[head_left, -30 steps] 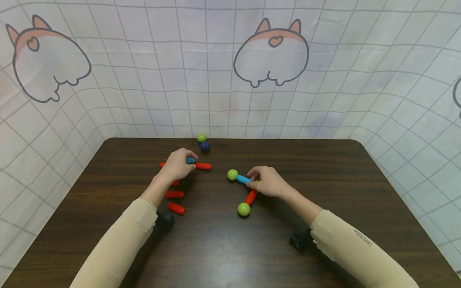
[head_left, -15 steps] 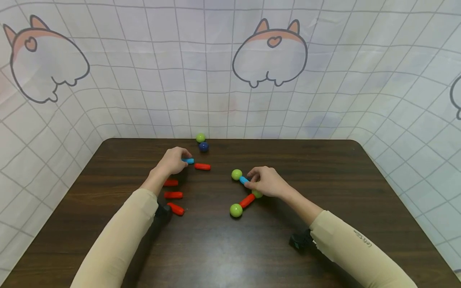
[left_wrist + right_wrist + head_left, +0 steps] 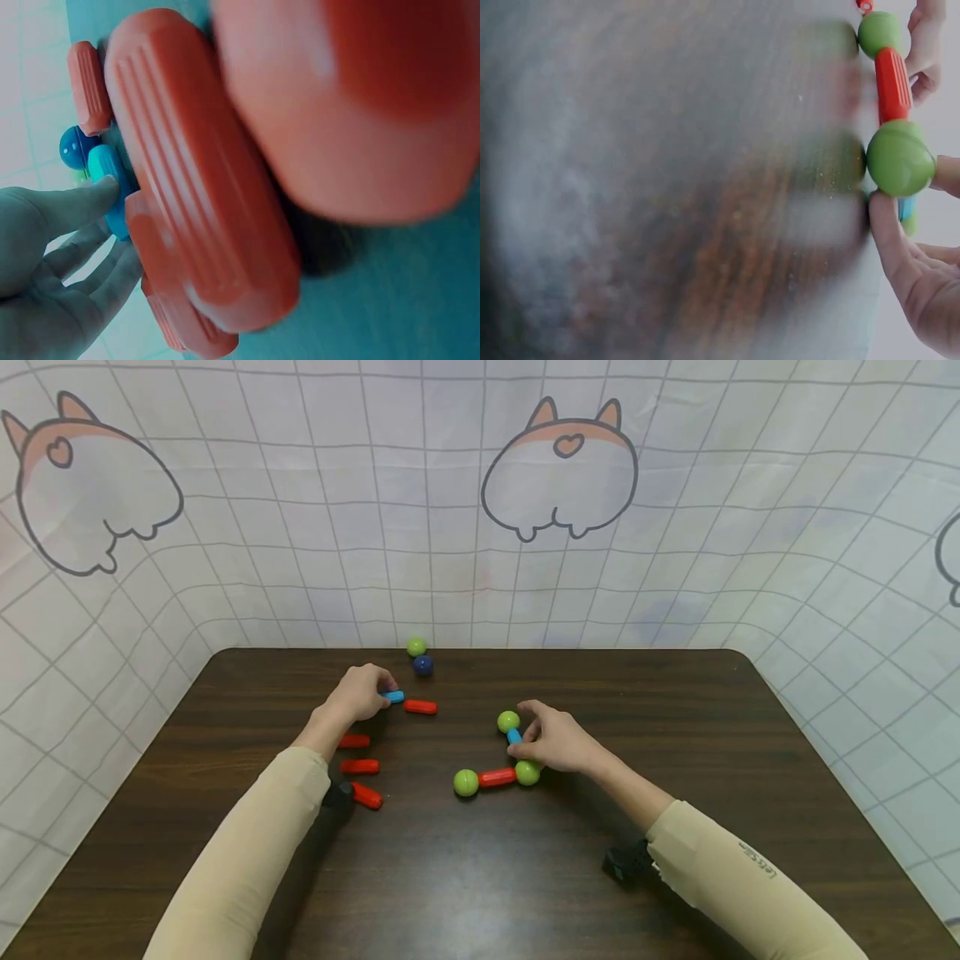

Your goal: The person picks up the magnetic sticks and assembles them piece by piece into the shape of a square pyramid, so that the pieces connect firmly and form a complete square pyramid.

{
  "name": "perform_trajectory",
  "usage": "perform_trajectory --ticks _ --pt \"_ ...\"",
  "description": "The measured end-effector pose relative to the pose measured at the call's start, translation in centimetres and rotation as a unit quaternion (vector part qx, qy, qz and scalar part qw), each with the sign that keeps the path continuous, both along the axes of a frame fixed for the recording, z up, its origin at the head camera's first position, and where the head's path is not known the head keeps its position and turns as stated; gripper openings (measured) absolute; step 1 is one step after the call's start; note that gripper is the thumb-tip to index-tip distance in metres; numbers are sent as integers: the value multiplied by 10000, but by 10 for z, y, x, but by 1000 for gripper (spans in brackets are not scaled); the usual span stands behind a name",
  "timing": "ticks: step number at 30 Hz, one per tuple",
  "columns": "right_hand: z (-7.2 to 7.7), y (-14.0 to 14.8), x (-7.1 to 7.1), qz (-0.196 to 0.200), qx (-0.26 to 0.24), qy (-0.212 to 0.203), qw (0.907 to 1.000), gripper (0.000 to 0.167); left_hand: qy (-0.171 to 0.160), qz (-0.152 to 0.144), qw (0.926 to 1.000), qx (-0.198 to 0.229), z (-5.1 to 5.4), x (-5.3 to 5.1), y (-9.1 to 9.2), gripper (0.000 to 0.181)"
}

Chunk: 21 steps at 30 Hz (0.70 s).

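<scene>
My left hand (image 3: 360, 695) pinches a short blue magnetic rod (image 3: 393, 697) at the far left of the table. In the left wrist view, its thumb lies on that rod. A red rod (image 3: 421, 707) is just right of it. My right hand (image 3: 561, 740) holds another blue rod (image 3: 514, 737), partly covered by the fingers, in a joined piece right of centre. This rod has a green ball (image 3: 508, 722) at its far end. Its near end meets a corner green ball (image 3: 528, 772), from which a red rod (image 3: 497, 777) runs left to another green ball (image 3: 466, 782).
Several loose red rods (image 3: 360, 767) lie below the left hand, one (image 3: 367, 796) close to the left wrist camera. A dark blue ball (image 3: 423, 666) and a green ball (image 3: 416, 647) sit at the table's (image 3: 645, 685) back edge, before a patterned cloth wall (image 3: 420, 527).
The joined piece has turned in my right hand: its red rod swung left and its far green ball moved right. My left hand drew slightly left with its blue rod.
</scene>
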State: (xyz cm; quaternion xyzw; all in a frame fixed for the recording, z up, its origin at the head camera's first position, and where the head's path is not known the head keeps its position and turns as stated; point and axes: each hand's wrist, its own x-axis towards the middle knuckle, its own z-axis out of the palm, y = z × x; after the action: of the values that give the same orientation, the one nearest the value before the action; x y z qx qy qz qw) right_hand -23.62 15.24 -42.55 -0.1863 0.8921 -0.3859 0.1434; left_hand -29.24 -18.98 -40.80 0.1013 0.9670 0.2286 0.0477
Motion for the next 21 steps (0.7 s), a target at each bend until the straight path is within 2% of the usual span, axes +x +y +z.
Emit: perform_trajectory --ticks 7,12,21 --pt "-1 2 4 28 -451 -291 9986 72 20 -60 10000 77 0 -3 -2 19" --pt "-1 2 4 6 -452 -265 9986 71 22 -190 9992 362 7 3 6 18" --pt "-2 3 4 53 -314 -93 9995 71 -39 -808 9946 655 18 19 36 19"
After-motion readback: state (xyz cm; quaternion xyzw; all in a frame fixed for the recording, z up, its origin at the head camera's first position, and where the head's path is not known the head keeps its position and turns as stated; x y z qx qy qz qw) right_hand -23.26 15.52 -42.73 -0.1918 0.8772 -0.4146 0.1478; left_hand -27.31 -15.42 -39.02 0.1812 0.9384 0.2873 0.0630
